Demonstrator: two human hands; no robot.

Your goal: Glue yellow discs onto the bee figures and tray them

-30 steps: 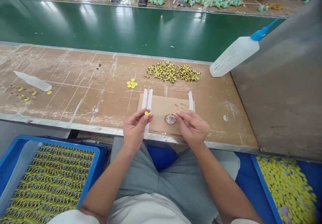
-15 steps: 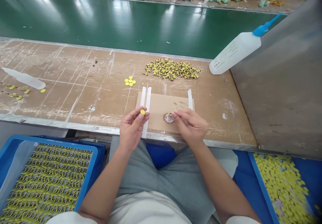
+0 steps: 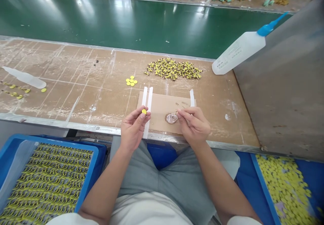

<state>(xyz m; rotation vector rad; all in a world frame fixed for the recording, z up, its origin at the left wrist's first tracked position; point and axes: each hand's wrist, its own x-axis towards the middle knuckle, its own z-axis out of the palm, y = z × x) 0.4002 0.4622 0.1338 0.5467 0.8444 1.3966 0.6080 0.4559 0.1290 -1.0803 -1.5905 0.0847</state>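
My left hand [image 3: 134, 128] pinches a small yellow disc [image 3: 144, 111] between thumb and forefinger, above a cardboard sheet [image 3: 162, 117]. My right hand [image 3: 193, 125] is closed on a thin pick-like applicator [image 3: 180, 111], its tip at the edge of a small round dish [image 3: 171, 118] holding a glossy brownish substance. The dish sits on the cardboard. White strips [image 3: 150, 107] stand upright along the sheet's left side, and another white strip [image 3: 192, 97] lies at its right side.
Beyond the sheet lie a heap of small yellow-and-dark parts [image 3: 173, 69] and several yellow discs [image 3: 131, 80]. A squeeze bottle [image 3: 239, 48] leans right. Blue trays of striped parts [image 3: 48, 181] and yellow discs [image 3: 280, 188] sit below the bench edge. A green belt [image 3: 126, 24] runs behind.
My right hand has lifted slightly and shifted right, leaving more of the dish visible. My left hand still holds the disc in nearly the same place.
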